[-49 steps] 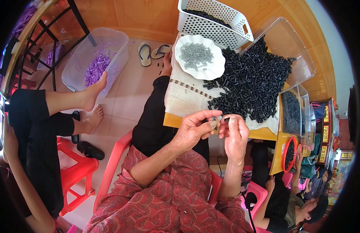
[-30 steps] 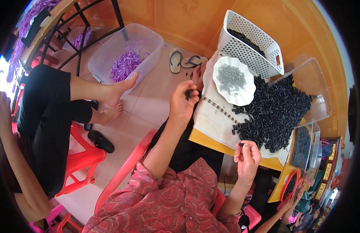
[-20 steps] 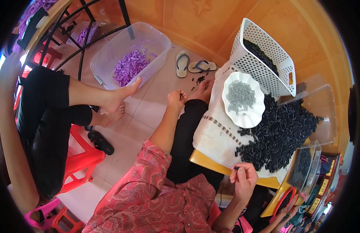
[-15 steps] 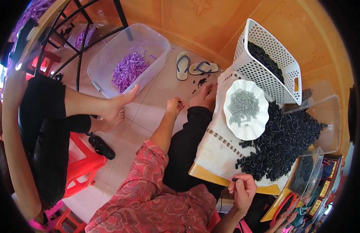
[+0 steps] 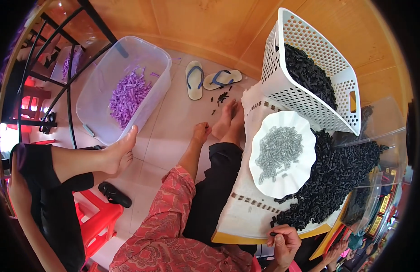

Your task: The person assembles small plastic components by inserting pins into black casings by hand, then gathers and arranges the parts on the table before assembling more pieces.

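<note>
Table edge (image 5: 237, 239) lies near right hand (image 5: 286, 242), floor (image 5: 167, 152) beneath left hand (image 5: 201, 132).

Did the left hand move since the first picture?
Yes, the left hand moved left, away from the table's near edge, closer to the sandals.

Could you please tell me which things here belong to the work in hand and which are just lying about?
Likely used: black piece in right hand, black pile, scalloped plate of clear pieces, perforated basket.
Likely lying about: flip-flops, black shoe.
</note>
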### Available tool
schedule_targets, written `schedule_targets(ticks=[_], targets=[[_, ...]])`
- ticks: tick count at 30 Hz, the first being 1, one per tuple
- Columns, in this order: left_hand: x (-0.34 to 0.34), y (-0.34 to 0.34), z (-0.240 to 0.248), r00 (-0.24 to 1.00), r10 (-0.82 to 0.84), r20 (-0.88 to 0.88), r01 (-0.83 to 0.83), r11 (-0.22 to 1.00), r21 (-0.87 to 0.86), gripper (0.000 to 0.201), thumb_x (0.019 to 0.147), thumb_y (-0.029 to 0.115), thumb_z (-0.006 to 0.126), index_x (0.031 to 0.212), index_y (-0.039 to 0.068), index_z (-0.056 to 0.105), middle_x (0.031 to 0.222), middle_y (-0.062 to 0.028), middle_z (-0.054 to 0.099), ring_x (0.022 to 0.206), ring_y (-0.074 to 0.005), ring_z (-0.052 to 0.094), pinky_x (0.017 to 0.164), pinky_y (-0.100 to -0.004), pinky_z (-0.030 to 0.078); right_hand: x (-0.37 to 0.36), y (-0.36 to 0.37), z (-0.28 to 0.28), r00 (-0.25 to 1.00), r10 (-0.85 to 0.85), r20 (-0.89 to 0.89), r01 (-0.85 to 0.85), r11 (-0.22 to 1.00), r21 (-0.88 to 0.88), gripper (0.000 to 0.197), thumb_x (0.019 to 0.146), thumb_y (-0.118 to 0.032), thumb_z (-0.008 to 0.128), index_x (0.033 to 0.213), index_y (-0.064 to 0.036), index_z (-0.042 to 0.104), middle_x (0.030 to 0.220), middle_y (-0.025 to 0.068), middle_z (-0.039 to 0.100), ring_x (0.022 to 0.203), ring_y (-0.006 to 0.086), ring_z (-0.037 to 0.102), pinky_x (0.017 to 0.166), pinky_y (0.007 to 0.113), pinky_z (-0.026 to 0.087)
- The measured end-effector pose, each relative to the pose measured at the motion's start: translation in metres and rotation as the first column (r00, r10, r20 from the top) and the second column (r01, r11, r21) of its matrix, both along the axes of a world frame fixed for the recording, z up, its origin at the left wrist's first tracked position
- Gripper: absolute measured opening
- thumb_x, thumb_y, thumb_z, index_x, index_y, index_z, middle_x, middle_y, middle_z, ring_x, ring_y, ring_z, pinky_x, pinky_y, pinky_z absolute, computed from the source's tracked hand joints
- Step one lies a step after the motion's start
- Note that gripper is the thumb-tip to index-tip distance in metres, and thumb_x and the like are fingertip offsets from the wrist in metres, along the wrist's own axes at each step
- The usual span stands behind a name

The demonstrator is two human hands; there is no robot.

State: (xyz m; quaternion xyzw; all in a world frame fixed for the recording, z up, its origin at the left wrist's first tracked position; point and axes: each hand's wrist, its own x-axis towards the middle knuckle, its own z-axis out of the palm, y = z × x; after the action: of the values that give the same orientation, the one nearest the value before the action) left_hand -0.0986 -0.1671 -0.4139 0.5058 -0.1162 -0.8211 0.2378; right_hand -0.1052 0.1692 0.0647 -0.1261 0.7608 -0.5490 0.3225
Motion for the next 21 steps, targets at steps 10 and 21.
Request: schedule_targets(ticks=[10, 21], targets=[[-0.055, -0.035, 0.037, 0.993, 0.111, -0.041, -0.11, 0.993, 0.039, 0.018, 0.096, 0.021, 0.049, 0.092, 0.003, 0.053, 0.073, -0.0046, 0.045, 0.069, -0.0188, 0.045, 0.064, -0.0399, 0.045, -0.004, 0.0, -0.003, 0.999, -0.029, 0.019, 0.029, 1.0, 0.005, 0.02, 0.092, -0.016, 0.063, 0.094, 0.0027, 0.056, 0.086, 0.0163, 0.063, 0.056, 0.0124, 0.057, 0.049, 0.022, 0.045], [0.014, 0.022, 0.086, 0.999, 0.043, 0.0, -0.043, 0.999, -0.005, 0.019, 0.095, 0.014, 0.051, 0.099, -0.004, 0.054, 0.082, -0.0128, 0.056, 0.076, -0.0266, 0.057, 0.069, -0.0388, 0.054, 0.014, 0.011, 0.011, 0.999, -0.038, -0.009, 0.038, 0.997, -0.064, 0.011, 0.094, -0.008, 0.057, 0.098, 0.0016, 0.058, 0.083, 0.0118, 0.065, 0.057, 0.0103, 0.056, 0.049, 0.021, 0.045]])
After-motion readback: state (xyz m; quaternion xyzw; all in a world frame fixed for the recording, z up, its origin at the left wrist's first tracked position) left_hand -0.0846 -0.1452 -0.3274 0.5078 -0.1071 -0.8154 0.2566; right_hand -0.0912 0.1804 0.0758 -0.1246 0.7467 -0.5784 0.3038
